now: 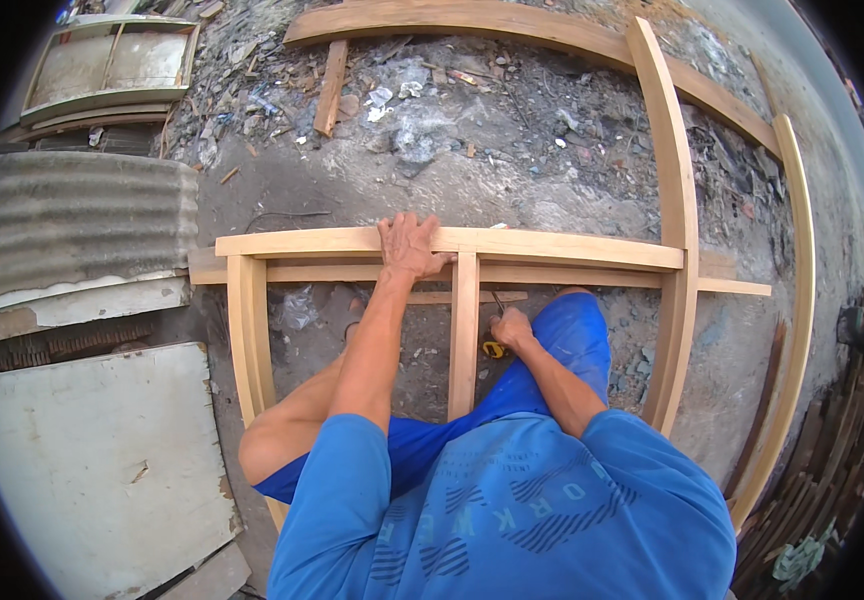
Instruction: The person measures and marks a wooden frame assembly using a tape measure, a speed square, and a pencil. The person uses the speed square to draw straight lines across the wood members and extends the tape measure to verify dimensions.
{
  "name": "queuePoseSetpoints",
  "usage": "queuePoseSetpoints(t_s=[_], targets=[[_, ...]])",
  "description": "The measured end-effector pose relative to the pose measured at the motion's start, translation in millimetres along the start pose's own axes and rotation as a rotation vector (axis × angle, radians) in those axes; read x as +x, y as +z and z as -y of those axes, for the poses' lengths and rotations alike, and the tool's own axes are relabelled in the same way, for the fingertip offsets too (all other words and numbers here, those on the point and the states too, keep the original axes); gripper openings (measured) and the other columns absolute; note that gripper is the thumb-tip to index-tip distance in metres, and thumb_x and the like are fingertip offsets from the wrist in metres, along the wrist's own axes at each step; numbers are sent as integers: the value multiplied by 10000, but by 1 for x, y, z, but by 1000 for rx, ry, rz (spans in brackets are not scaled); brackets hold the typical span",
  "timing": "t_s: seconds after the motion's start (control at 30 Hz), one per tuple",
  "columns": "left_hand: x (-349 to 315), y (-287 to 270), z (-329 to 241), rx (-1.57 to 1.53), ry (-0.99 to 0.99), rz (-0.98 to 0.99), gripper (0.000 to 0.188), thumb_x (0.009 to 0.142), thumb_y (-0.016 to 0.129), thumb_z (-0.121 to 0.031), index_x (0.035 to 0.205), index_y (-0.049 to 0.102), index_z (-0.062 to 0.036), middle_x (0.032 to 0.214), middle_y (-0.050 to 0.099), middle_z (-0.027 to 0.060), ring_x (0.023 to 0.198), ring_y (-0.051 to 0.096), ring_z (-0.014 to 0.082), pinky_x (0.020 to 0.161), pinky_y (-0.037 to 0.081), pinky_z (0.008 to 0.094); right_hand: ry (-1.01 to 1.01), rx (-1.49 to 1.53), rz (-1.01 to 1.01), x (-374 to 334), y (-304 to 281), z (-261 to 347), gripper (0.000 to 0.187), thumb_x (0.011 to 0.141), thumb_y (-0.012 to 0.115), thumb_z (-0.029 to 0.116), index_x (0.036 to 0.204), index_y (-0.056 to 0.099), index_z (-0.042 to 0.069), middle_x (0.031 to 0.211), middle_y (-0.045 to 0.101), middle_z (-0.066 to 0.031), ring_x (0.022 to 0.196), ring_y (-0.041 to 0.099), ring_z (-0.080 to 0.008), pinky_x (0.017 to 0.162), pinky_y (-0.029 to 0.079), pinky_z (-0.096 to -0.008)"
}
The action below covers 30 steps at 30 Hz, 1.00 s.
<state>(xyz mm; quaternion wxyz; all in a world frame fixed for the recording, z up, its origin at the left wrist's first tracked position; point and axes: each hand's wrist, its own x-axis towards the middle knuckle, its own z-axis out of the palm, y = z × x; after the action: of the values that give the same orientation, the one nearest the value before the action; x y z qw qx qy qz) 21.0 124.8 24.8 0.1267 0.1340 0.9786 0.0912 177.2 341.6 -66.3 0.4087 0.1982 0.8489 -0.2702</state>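
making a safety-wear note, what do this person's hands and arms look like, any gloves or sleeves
The left hand and right hand are bare, with no gloves. No watch or band shows on the wrists. The forearms are uncovered. Loose blue sleeves end near the elbows, part of a blue shirt with dark striped shapes.

Panels (102, 470) lie left of the frame (562, 248), planks (820, 455) right

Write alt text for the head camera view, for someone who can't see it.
Seen from above, a person's left hand rests on the far rail of a pale wooden frame, while the right hand, right of the frame's middle upright, seems to hold a slim dark tool. Corrugated sheeting lies at left, rubble beyond.
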Motion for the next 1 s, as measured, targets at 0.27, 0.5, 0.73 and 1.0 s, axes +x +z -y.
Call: queuePoseSetpoints(t_s=[0.27,0.5,0.73,1.0], targets=[[-1,2,5,-12,-4,6,694,672,851,-634,1172,664,-191,1116,605,73,1175,508,265,1016,292,496,-129,208,-92,-39,-82,26,448,971,579,354,1126,712,-45,1105,695,-341,1099,649,-515,960,512,-529],[-27,26,-4,-8,-85,-617,719,738,837,-581,1188,577,-85,1159,573,138,1164,496,359,1047,276,550,-126,-368,39,-36,-70,37,348,867,587,179,1099,762,-12,1156,721,-274,1102,707,-427,938,575,-487],[-102,92,39,-879,-1013,-444,678,1029,407,-569,1363,479,17,1387,482,294,1332,406,496,1061,287,642,-124,-233,0,-45,-81,41,362,907,608,285,1070,762,2,1121,720,-287,1079,699,-449,935,560,-512],[-87,140,-63,-1093,-1132,-130,897,1030,250,-690,1472,368,82,1561,385,315,1403,394,514,1153,322,546,-148,-129,-164,-32,-126,14,448,948,575,391,1052,746,-10,1058,704,-328,1034,677,-494,933,523,-552]])
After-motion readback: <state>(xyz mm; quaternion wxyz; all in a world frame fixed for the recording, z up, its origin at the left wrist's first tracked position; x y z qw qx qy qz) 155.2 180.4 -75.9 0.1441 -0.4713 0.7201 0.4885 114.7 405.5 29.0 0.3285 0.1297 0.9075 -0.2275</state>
